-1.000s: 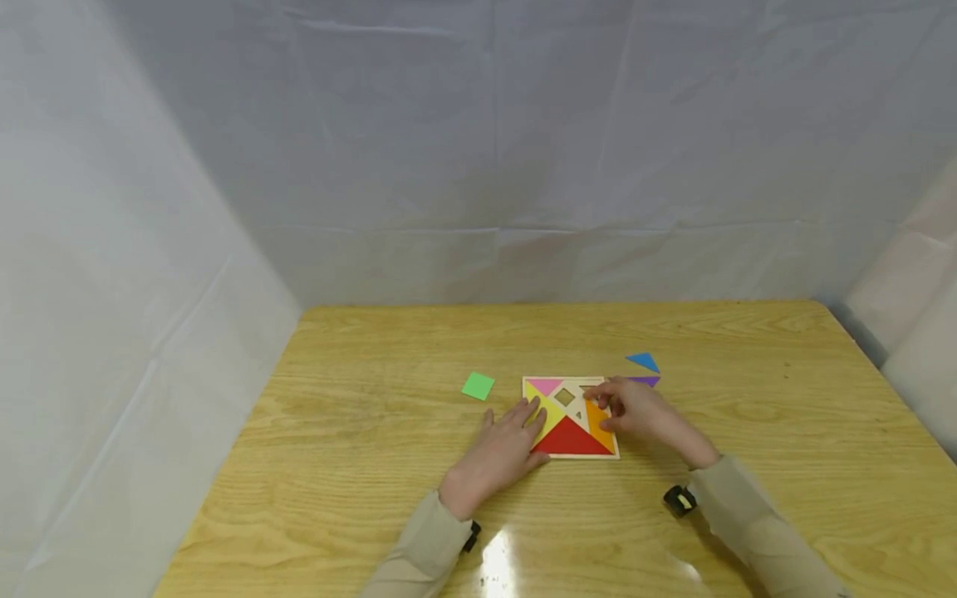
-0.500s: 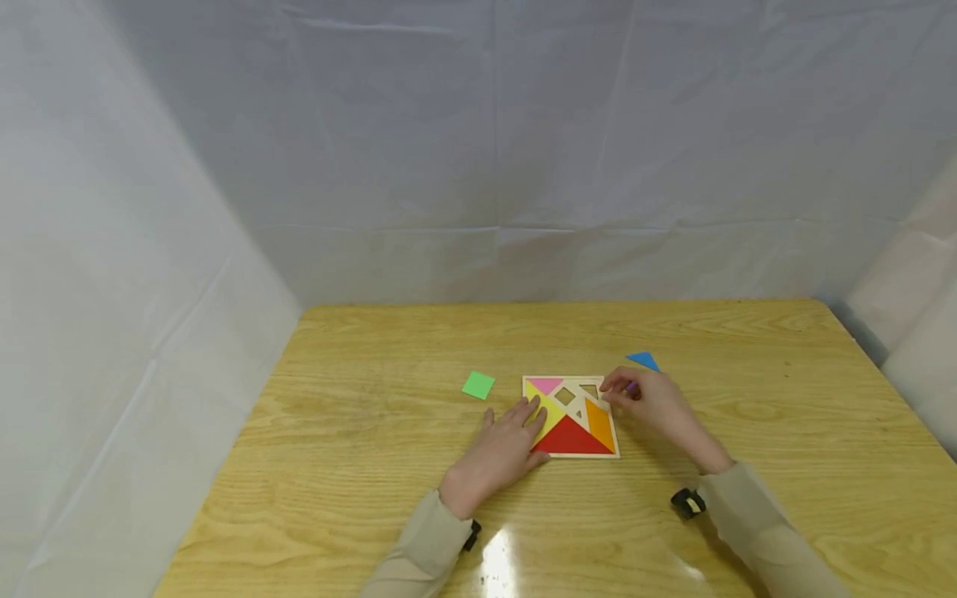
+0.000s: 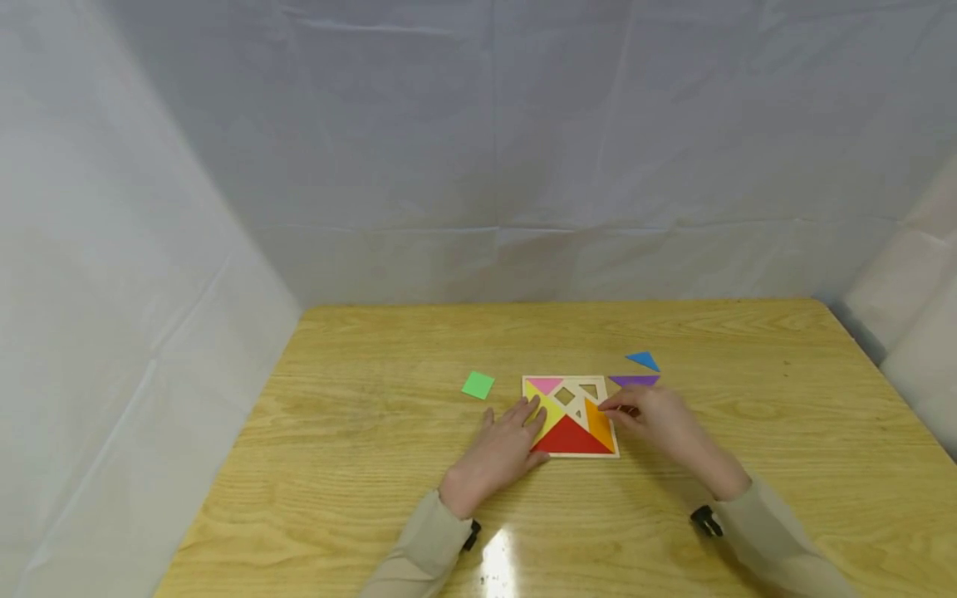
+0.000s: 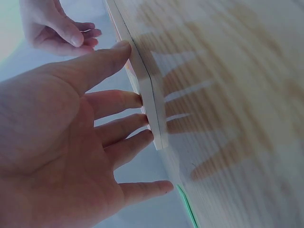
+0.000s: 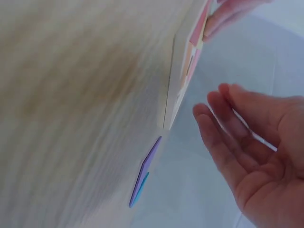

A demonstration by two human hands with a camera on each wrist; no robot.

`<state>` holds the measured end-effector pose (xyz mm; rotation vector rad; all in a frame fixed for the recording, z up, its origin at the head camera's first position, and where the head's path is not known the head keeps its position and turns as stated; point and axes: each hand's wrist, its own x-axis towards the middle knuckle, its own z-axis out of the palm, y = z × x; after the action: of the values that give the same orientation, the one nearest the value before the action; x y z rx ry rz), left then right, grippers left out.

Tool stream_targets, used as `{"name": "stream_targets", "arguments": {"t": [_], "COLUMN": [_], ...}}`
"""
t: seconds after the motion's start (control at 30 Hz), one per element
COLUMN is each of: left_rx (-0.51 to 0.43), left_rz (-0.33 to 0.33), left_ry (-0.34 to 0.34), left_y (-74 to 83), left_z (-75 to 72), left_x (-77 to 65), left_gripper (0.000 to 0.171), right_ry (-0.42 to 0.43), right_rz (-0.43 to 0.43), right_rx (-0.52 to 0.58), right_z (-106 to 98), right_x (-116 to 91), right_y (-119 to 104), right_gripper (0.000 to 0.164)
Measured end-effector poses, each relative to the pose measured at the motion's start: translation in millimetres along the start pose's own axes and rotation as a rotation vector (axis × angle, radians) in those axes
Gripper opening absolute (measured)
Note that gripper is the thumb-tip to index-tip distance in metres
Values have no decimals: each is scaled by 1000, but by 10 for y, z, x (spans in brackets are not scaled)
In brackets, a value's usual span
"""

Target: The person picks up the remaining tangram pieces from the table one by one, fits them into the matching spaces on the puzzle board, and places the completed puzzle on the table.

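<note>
A tangram board (image 3: 570, 456) with a pale wooden frame lies on the table. Red (image 3: 571, 438), yellow (image 3: 552, 413), pink (image 3: 545, 385) and orange (image 3: 598, 425) pieces lie in it, beside a square and a triangular opening. My left hand (image 3: 499, 457) rests on the board's left side, fingers spread and fairly straight over the yellow piece. Just above the right edge, by the orange piece, hovers my right hand (image 3: 661, 423); the right wrist view shows its fingers (image 5: 221, 137) loosely bent and nothing in them. A purple triangle (image 3: 634, 380) lies beyond that hand.
Behind the purple piece is a blue triangle (image 3: 644, 360) on the wooden table (image 3: 359, 465). To the left of the board lies a green square (image 3: 478, 385). White sheeting (image 3: 493, 166) hangs behind the table and along both sides.
My right hand has lifted off the board's upper right, moved right across the purple triangle, then come back toward me, uncovering that triangle. My left hand stays in place.
</note>
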<state>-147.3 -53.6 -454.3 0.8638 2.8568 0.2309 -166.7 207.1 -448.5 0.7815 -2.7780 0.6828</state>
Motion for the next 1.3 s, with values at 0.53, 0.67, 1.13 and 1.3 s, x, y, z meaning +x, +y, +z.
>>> {"name": "stream_targets", "arguments": {"t": [0.53,0.67,1.13,1.3], "left_rx": [-16,-8,-35,-72], "left_rz": [-8,-8,7,27], "left_ry": [-8,-8,-3,95], "left_y": [-11,-4,-41,-138], "left_z": [-6,-9,-23,-62], "left_x": [9,10,27,99], "left_gripper": [63,63,62,48], "right_ry": [-146,-197,-308,-308], "right_rz": [-177,-176,-68,-60], "right_rx": [-94,-143,-100,-98], "right_z": [49,72,98,105], "right_x": [-323,-350,-431,-438], "right_y": [-114,-174,-244,-262], "right_gripper": [39,44,47,45]}}
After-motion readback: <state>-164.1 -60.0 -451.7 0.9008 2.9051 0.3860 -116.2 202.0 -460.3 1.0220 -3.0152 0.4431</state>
